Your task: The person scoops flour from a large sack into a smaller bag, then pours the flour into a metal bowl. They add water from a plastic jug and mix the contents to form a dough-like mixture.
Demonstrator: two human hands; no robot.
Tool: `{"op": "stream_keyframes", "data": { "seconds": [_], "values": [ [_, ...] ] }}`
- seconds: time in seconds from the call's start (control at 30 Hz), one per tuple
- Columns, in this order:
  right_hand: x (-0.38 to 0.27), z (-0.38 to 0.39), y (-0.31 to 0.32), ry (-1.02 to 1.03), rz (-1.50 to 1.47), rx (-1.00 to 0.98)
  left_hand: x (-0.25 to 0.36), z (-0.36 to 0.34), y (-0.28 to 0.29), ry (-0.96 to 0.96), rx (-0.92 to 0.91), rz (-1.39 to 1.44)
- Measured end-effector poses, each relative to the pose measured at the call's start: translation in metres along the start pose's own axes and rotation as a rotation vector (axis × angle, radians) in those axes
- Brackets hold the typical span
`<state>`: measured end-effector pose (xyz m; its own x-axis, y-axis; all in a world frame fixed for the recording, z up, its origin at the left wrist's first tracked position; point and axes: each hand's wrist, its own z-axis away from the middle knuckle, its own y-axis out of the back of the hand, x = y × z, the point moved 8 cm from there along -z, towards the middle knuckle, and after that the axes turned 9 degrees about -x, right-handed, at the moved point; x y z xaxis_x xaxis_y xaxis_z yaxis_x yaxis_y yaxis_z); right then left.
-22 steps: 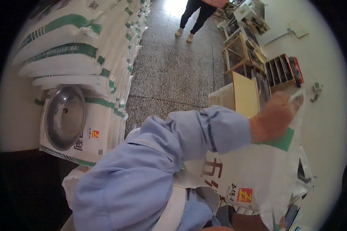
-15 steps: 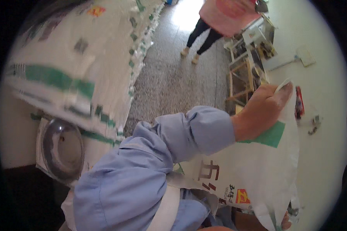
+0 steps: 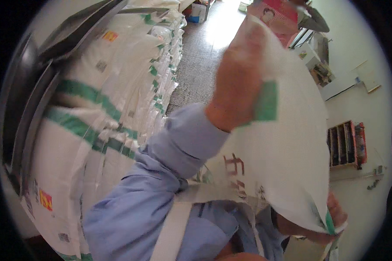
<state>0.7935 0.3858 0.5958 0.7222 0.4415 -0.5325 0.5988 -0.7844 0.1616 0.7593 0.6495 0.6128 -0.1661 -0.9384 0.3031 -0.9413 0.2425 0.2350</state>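
A large white woven sack (image 3: 287, 148) with green patches and dark red print is stretched up in front of me. My left hand (image 3: 241, 74), at the end of a blue sleeve, is closed on its upper edge; the fingertips are blurred and partly behind the fabric. Lower right, my right hand (image 3: 335, 213) grips the sack's other corner beside a green strip. Part of the right forearm is hidden behind the sack.
Stacked white sacks (image 3: 82, 152) with green bands fill the left side. Dark grey trays (image 3: 43, 74) stand against them. A person in pink (image 3: 276, 19) stands ahead by the grey floor aisle (image 3: 196, 65). A red-sided rack (image 3: 346, 143) hangs on the right wall.
My left hand has moved up and to the left, lifting the sack's edge. My right hand has risen further into view. The view has shifted, showing the dark trays and wall rack.
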Motion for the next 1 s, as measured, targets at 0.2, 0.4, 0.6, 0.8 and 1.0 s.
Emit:
{"op": "stream_keyframes", "data": {
  "seconds": [0.2,0.4,0.6,0.8,1.0],
  "values": [
    [0.171,-0.12,-0.014,0.056,-0.462,0.004,-0.142,-0.062,-0.038,0.142,0.162,-0.238],
    [0.326,-0.245,-0.06,0.088,-0.446,0.0,-0.339,-0.099,-0.12,0.864,0.321,0.832],
    [0.487,-0.367,-0.084,-0.002,-0.509,-0.127,-0.437,-0.209,-0.196,0.349,0.187,-0.274],
    [0.639,-0.434,-0.08,0.028,-0.728,-0.25,-0.539,-0.249,-0.295,0.205,0.054,-0.366],
    [0.768,-0.531,-0.059,0.059,-0.751,-0.241,-0.657,-0.314,-0.379,0.551,0.117,-0.144]
  ]
}}
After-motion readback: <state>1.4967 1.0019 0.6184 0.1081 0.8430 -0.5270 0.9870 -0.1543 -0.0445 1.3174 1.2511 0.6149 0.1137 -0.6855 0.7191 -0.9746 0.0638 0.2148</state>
